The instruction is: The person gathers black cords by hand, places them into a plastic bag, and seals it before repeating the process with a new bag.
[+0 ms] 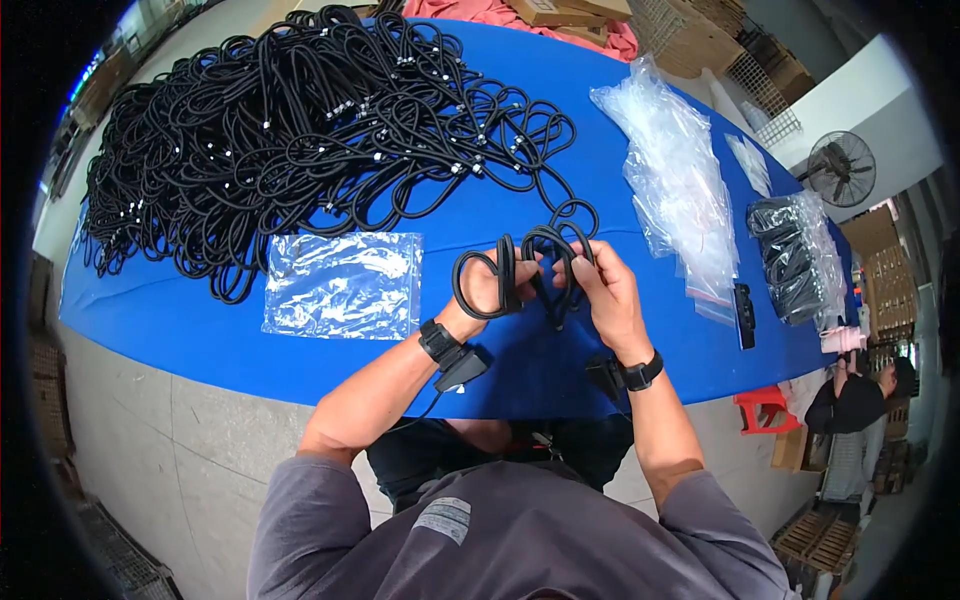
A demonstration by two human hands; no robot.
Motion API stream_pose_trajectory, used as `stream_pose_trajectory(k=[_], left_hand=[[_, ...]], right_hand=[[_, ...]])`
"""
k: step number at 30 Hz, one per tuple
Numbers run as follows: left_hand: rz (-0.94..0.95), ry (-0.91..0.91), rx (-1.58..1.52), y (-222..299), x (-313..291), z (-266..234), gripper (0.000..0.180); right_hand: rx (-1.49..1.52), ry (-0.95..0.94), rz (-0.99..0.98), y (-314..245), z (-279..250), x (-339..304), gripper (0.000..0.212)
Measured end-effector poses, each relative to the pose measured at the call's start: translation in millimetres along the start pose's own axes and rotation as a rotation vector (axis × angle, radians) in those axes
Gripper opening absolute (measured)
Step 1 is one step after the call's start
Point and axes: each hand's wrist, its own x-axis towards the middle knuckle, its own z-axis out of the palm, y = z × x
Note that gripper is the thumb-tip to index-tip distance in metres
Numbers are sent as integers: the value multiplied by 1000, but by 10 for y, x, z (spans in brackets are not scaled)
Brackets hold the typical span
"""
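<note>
My left hand [487, 284] is closed around a black elastic cord [468, 300] that loops over it in several turns. Close beside it, my right hand [602, 290] pinches more looped black cord [548, 240], held just above the blue table. One strand runs from there up toward a large tangled heap of black cords [270, 130] with small silvery-white end pieces. To the left of my hands lies a flat clear plastic bag [343, 286]. Whether both hands hold one and the same cord cannot be told.
A pile of clear plastic bags [672, 170] lies right of my hands. Farther right are bagged black cords [785, 260] and a small black object [745, 315]. A fan [840, 168], a red stool [765, 410] and another person [850, 400] are beyond the blue table [200, 335].
</note>
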Motion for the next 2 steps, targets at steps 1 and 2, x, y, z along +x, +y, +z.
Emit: stream_pose_trajectory(k=[1, 2], left_hand=[[4, -24, 12, -6, -4, -17, 24], [9, -48, 23, -9, -5, -34, 24]], right_hand=[[-68, 32, 18, -13, 8, -9, 32], [-136, 64, 36, -30, 20, -20, 36]])
